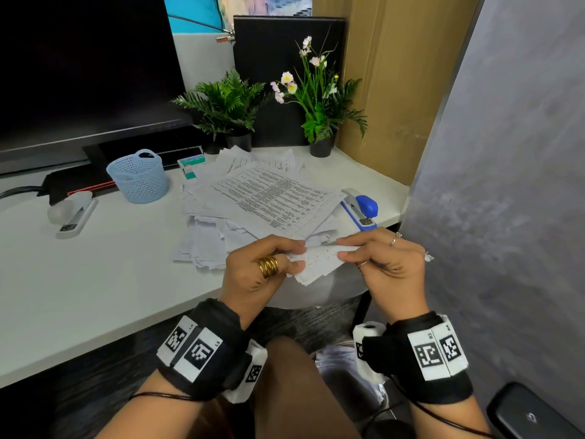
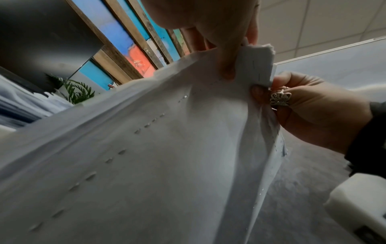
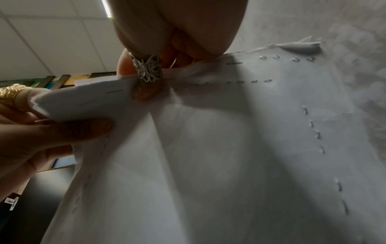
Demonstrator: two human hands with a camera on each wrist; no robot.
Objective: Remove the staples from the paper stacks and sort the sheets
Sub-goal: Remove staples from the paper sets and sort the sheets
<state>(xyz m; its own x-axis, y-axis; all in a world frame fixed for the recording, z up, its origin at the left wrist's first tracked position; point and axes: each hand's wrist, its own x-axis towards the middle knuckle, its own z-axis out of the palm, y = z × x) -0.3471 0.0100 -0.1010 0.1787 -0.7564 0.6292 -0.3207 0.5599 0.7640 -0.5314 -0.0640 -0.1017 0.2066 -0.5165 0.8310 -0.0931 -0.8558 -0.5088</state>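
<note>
Office desk nook — monitor (image 1: pixel 79 64), staplers (image 1: pixel 361 207), partition wall (image 1: pixel 506 153).

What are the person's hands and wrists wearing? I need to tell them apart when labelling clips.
The left hand wears a stacked gold ring. The right hand wears thin silver rings, one a filigree butterfly. Both wrists carry black straps with white square-code tags, white camera blocks beneath, and thin black cables.

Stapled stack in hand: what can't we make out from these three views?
- Stapled stack, head view: staples too small to see; the left hand and right hand cover its ends.
- Both wrist views: only the underside shows; printed side hidden; staple count unclear, lower edge cut off.
- Loose sheets on the desk: text too small to read.
- Basket: contents hidden by its wall.
</note>
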